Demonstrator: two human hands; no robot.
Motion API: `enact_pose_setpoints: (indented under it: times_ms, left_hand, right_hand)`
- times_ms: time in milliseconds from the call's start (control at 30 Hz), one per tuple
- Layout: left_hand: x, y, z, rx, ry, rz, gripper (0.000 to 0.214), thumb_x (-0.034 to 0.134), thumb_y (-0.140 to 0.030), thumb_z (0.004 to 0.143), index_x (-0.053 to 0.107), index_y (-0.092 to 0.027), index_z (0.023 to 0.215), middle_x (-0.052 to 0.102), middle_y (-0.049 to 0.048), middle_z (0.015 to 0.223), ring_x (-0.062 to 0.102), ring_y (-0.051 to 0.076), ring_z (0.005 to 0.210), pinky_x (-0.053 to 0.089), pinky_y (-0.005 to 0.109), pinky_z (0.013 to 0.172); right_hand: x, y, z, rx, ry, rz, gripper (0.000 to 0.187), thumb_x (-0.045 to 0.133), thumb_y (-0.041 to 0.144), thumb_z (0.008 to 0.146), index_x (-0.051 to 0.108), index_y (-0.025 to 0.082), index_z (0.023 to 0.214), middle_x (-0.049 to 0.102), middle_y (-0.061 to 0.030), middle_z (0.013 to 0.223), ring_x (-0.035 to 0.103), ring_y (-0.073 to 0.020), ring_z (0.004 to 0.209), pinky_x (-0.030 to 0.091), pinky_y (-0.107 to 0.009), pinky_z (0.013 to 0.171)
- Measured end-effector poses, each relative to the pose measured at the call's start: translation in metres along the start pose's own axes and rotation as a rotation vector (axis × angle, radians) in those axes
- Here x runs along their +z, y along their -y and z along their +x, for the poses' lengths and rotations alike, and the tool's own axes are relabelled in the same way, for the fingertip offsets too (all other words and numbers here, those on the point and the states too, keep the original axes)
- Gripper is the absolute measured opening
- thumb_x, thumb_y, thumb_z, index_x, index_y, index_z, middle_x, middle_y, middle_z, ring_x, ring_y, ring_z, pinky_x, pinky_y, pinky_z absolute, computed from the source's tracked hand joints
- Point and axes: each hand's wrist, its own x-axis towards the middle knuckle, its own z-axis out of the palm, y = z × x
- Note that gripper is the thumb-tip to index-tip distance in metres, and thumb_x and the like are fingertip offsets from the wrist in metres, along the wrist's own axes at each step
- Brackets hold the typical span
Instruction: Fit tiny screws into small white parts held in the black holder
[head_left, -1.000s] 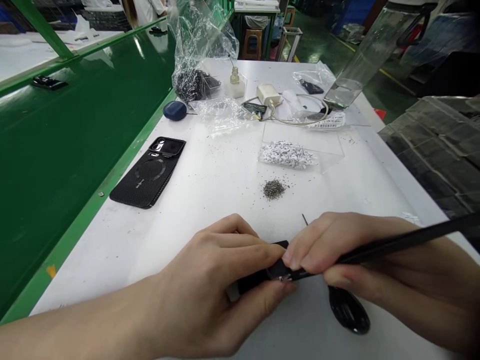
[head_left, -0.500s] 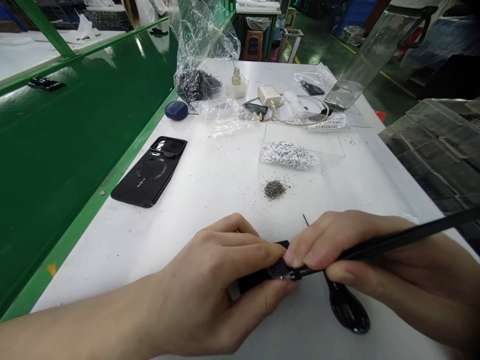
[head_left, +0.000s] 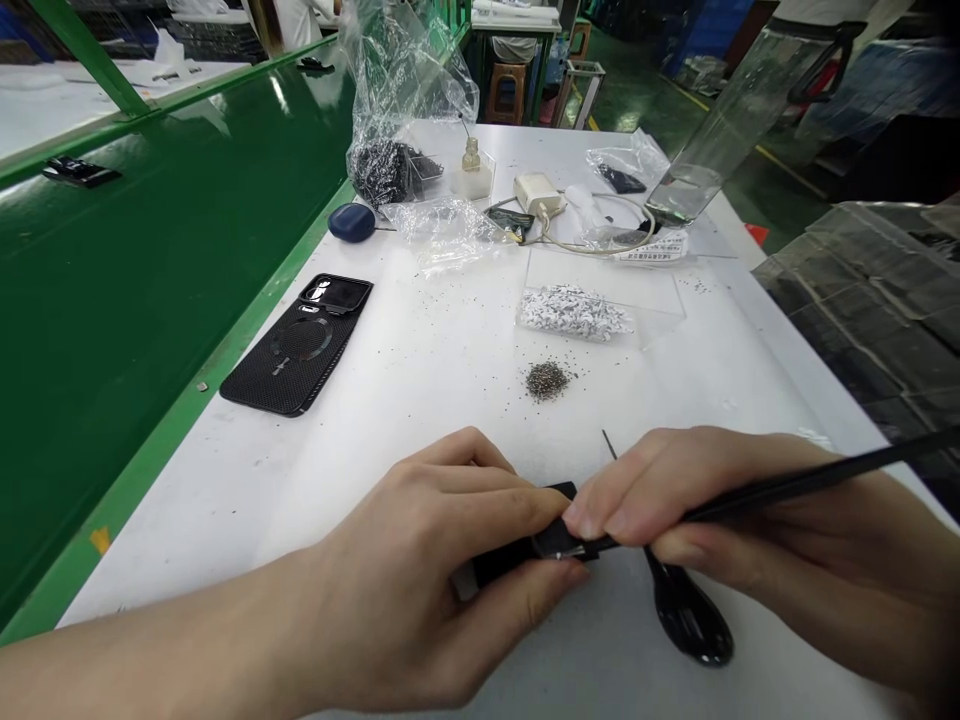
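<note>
**Head view**

The small black part [head_left: 510, 562] is located at the near edge of the white table [head_left: 420, 380], raised slightly off the surface, between the two hands. It is pinched by the left hand [head_left: 420, 570]: the thumb is pressed against its near side and the fingers are folded over its top, so that only one end and a strip of the lower edge are exposed.

A slim black tool [head_left: 810, 482] is grasped by the right hand [head_left: 757, 545] in a pen-type grip, fingers closed around the shaft. The tip is placed at the exposed end of the part; the contact point itself is covered by the fingertips and cannot be made out.

A glossy black drop-shaped piece [head_left: 686, 618] lies on the table just below the right hand. A pile of tiny dark fasteners [head_left: 547, 380] lies beyond the hands, and a clear tray of white pieces [head_left: 574, 310] lies behind it. A black phone case [head_left: 296, 345] lies well apart to the left.

**Handling**

The part is judged to be light and rigid, with a smooth finish that may slip. It is best held by its long edges, the worked end left free. Only moderate tool pressure is advised, since the part could be levered out of the pinch.
</note>
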Motion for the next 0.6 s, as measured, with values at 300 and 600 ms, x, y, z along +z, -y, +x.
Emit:
enact_pose_setpoints:
  times_ms: [300, 600]
  left_hand:
    - [0.0004, 0.0011, 0.0017, 0.015, 0.021, 0.016, 0.012, 0.063, -0.007, 0.104, 0.073, -0.009, 0.098, 0.073, 0.0047, 0.076, 0.076, 0.019, 0.076, 0.059, 0.033, 0.083]
    - [0.0001, 0.0009, 0.0019, 0.007, -0.016, 0.017, 0.011, 0.064, -0.008, 0.103, 0.073, -0.014, 0.099, 0.074, 0.0040, 0.075, 0.076, 0.019, 0.075, 0.060, 0.032, 0.081]
  right_hand:
    - [-0.0006, 0.0028, 0.0031, 0.004, -0.002, -0.007, 0.019, 0.076, 0.020, 0.103, 0.085, 0.033, 0.115, 0.088, -0.0035, 0.104, 0.086, -0.0226, 0.100, 0.070, -0.028, 0.085]
    - [-0.0015, 0.0023, 0.0034, 0.063, -0.024, -0.045, 0.012, 0.076, 0.024, 0.103, 0.084, 0.030, 0.109, 0.088, -0.0042, 0.104, 0.085, -0.0241, 0.098, 0.069, -0.028, 0.074]
